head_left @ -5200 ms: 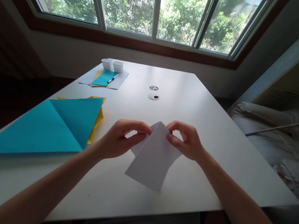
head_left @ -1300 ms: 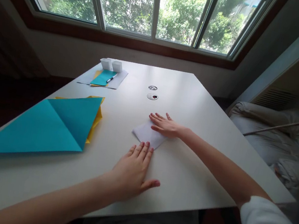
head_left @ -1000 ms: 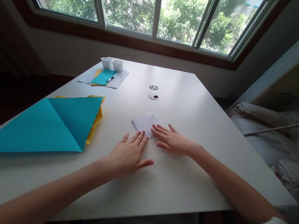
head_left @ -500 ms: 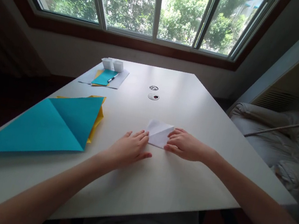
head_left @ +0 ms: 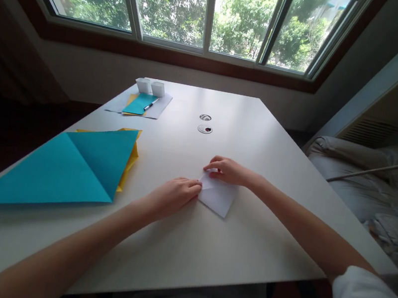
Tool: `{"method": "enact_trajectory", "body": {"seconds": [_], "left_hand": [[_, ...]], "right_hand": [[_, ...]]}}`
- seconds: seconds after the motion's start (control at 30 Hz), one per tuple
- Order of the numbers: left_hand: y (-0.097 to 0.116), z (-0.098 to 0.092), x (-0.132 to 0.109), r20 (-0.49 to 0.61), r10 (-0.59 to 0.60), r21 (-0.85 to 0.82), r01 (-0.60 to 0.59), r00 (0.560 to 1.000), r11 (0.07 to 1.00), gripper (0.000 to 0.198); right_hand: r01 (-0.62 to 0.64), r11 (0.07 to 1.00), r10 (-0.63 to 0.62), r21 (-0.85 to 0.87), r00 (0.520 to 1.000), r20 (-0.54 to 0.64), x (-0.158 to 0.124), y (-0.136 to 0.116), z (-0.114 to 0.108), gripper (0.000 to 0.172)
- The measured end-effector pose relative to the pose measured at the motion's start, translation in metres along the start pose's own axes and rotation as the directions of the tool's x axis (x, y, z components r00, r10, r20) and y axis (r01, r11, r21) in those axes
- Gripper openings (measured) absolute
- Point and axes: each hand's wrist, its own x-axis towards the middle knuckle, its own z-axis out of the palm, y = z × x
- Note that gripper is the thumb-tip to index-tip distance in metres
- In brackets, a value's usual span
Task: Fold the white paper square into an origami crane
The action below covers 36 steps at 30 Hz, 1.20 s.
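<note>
A small piece of folded white paper (head_left: 218, 198) lies on the table in front of me, turned at an angle with one corner toward me. My left hand (head_left: 175, 195) is closed at its left corner, fingers together and the fingertips on the edge. At the paper's far edge, my right hand (head_left: 230, 170) reaches over with curled fingers and grips the upper left part. That part of the paper is partly covered by the fingers.
A large folded turquoise paper (head_left: 79, 165) lies at the left over yellow paper (head_left: 129, 165). Farther back on the white table (head_left: 270, 221) are smaller coloured sheets (head_left: 138, 104), a pen (head_left: 150, 104) and white cups (head_left: 157, 89). Two round metallic pieces (head_left: 205, 129) lie mid-table.
The white paper has turned, its near corner now pointing toward me. My right hand has moved from its right edge up to its far edge. My left hand's fingers have drawn together.
</note>
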Motion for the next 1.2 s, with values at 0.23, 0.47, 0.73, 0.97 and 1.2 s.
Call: {"method": "enact_trajectory", "body": {"seconds": [0.23,0.47,0.73,0.97,1.2], "left_hand": [[-0.001,0.002,-0.002,0.003,-0.002,0.008,0.002,1.000,1.000,0.018],[0.000,-0.002,-0.002,0.015,0.032,0.002,-0.032,0.999,0.999,0.020],[0.001,-0.004,-0.004,0.042,0.089,0.071,-0.091,0.995,0.993,0.020],[0.009,-0.001,-0.012,0.097,0.143,0.158,-0.157,0.985,0.975,0.035],[0.013,-0.001,-0.015,0.167,0.102,0.104,-0.121,0.981,0.987,0.042]], "right_hand": [[0.029,0.996,-0.026,0.079,0.999,-0.034,0.005,0.007,-0.005,0.011],[0.011,0.992,-0.016,0.124,0.999,0.046,0.014,0.010,-0.010,0.010],[-0.106,0.987,0.081,0.125,0.979,0.185,0.025,0.009,-0.017,0.011],[-0.153,0.981,0.123,0.123,0.968,0.221,0.030,0.010,-0.017,0.011],[-0.242,0.955,0.205,0.173,0.957,0.204,0.027,0.019,-0.012,0.020]]}}
